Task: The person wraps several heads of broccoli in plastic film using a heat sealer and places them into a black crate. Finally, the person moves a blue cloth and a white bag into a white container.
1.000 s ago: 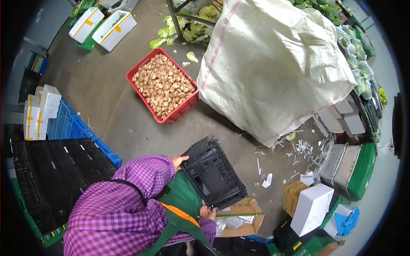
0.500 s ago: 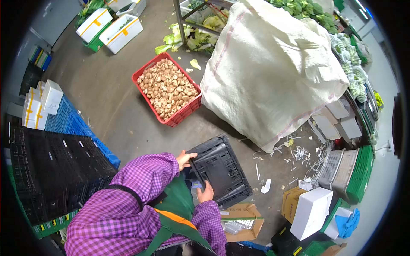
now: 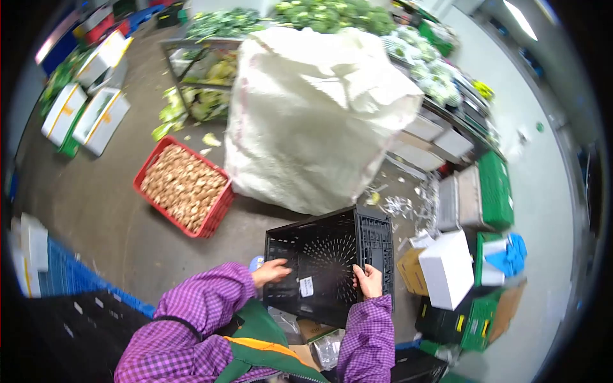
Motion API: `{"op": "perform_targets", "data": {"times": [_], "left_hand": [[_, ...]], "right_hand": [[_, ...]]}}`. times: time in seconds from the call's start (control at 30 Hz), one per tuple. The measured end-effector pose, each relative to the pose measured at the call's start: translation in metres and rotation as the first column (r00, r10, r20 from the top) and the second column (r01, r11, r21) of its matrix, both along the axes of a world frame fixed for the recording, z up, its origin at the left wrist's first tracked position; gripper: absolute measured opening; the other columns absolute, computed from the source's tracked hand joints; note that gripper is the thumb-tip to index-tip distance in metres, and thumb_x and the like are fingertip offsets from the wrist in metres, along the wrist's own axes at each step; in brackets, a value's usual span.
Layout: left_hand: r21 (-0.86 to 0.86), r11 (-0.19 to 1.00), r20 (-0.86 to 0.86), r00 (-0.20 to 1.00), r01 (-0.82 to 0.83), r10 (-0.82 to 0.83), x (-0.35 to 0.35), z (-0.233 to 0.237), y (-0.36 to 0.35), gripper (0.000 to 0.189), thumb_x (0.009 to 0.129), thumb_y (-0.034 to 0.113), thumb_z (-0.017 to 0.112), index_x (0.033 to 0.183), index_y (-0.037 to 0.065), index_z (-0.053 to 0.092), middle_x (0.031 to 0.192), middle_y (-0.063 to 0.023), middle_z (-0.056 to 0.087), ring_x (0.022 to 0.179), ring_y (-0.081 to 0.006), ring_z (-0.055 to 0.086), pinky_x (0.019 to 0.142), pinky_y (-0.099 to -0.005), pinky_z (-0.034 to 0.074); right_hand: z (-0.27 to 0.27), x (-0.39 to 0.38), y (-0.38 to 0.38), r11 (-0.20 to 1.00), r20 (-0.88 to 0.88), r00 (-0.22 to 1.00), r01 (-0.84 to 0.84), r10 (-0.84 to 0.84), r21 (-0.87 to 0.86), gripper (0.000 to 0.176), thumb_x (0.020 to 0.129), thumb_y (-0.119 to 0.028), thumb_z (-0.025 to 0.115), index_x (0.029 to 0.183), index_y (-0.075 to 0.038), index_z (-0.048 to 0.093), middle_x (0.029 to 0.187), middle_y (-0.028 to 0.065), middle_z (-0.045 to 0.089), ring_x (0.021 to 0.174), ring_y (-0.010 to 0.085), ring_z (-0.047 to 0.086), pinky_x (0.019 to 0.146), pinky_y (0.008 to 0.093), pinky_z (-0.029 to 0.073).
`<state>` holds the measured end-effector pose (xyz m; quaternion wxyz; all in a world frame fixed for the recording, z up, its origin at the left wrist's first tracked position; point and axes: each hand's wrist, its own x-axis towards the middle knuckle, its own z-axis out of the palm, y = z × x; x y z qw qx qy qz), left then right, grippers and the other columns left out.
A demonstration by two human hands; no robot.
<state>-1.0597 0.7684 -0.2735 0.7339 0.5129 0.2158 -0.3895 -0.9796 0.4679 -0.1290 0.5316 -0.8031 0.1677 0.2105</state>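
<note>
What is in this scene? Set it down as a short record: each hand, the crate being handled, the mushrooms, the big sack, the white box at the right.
Left hand: at the black crate's left edge; grip unclear
Right hand: grips the edge between the crate's interior and its ribbed side
Black crate: interior faces the camera, with a white label inside
Mushrooms: fill a red crate on the floor
White sack: beyond the black crate, right of the red one
White box: tilted, beside a brown carton
</note>
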Motion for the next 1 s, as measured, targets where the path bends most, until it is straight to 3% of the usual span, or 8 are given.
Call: {"op": "perform_targets", "data": {"times": [0.03,0.23,0.33,0.53,0.6,0.67,0.87,1.0], "left_hand": [[0.055,0.998,-0.063,0.998,-0.008,0.012,-0.011,0.004,0.009,0.070,0.087,0.026,0.066,0.143,0.004,0.031,0.090,-0.0028,0.060,0.080,-0.0126,0.054,0.071,-0.0296,0.046],[0.331,0.943,-0.287,0.954,0.008,0.092,-0.054,-0.054,0.061,0.026,0.085,0.019,0.067,0.104,0.003,0.060,0.077,-0.0020,0.058,0.064,-0.0124,0.055,0.054,-0.0263,0.047],[0.069,0.997,-0.334,0.941,-0.026,0.048,-0.036,-0.097,0.086,0.021,0.084,0.015,0.067,0.101,0.004,0.061,0.076,-0.0024,0.059,0.061,-0.0123,0.054,0.050,-0.0259,0.046],[0.369,0.920,-0.152,0.985,0.129,-0.077,0.073,-0.081,0.020,0.056,0.080,0.017,0.069,0.128,-0.004,0.048,0.097,-0.0138,0.064,0.082,-0.0212,0.062,0.066,-0.0332,0.052],[0.499,0.800,-0.109,0.940,0.333,-0.324,0.126,-0.011,-0.025,0.069,0.079,0.020,0.071,0.135,-0.005,0.040,0.112,-0.0159,0.060,0.095,-0.0214,0.061,0.076,-0.0315,0.051],[0.518,0.838,0.152,0.946,0.170,-0.286,0.158,-0.019,-0.074,0.069,0.079,0.019,0.070,0.137,-0.003,0.039,0.106,-0.0138,0.061,0.088,-0.0182,0.060,0.074,-0.0307,0.049],[0.058,0.989,0.346,0.927,0.132,-0.145,0.281,0.051,-0.190,0.011,0.085,0.011,0.061,0.094,0.007,0.058,0.073,0.0014,0.053,0.065,-0.0106,0.045,0.058,-0.0276,0.039],[0.226,0.966,0.508,0.831,0.126,-0.228,0.362,0.127,-0.244,0.008,0.085,0.011,0.059,0.092,0.007,0.059,0.071,0.0036,0.052,0.062,-0.0070,0.044,0.057,-0.0231,0.037]], "right_hand": [[0.026,0.001,0.004,0.998,-0.028,0.998,0.059,-0.059,0.030,0.018,0.086,-0.018,0.067,0.080,-0.002,0.060,0.066,0.0002,0.058,0.052,0.0073,0.054,0.046,0.0215,0.044],[0.129,-0.022,-0.005,0.969,-0.007,0.970,0.242,-0.242,0.039,0.016,0.089,-0.016,0.063,0.087,-0.001,0.060,0.069,0.0018,0.059,0.054,0.0085,0.055,0.048,0.0218,0.044],[0.174,-0.049,-0.020,0.935,0.031,0.935,0.354,-0.355,0.022,0.015,0.089,-0.014,0.062,0.091,0.001,0.060,0.070,0.0030,0.061,0.054,0.0083,0.055,0.048,0.0212,0.044],[0.267,-0.116,-0.041,0.779,0.230,0.750,0.622,-0.620,0.073,0.021,0.088,-0.006,0.061,0.105,0.006,0.057,0.070,0.0090,0.062,0.050,0.0118,0.056,0.045,0.0231,0.047],[0.304,-0.131,-0.046,0.764,0.275,0.720,0.636,-0.637,0.106,0.025,0.089,-0.009,0.059,0.109,0.006,0.057,0.069,0.0093,0.061,0.049,0.0121,0.056,0.044,0.0228,0.047],[0.323,-0.148,-0.059,0.758,0.373,0.673,0.634,-0.638,0.154,0.030,0.090,-0.016,0.059,0.111,0.005,0.057,0.069,0.0103,0.061,0.048,0.0122,0.055,0.043,0.0229,0.046],[0.308,-0.148,-0.136,0.737,0.507,0.562,0.623,-0.654,0.261,0.037,0.093,-0.023,0.057,0.118,0.004,0.052,0.067,0.0083,0.057,0.044,0.0110,0.051,0.037,0.0207,0.041],[0.272,-0.106,-0.230,0.517,0.470,0.383,0.833,-0.795,0.195,0.030,0.096,-0.022,0.051,0.120,-0.002,0.053,0.066,-0.0003,0.049,0.045,0.0044,0.042,0.036,0.0185,0.034]]}}
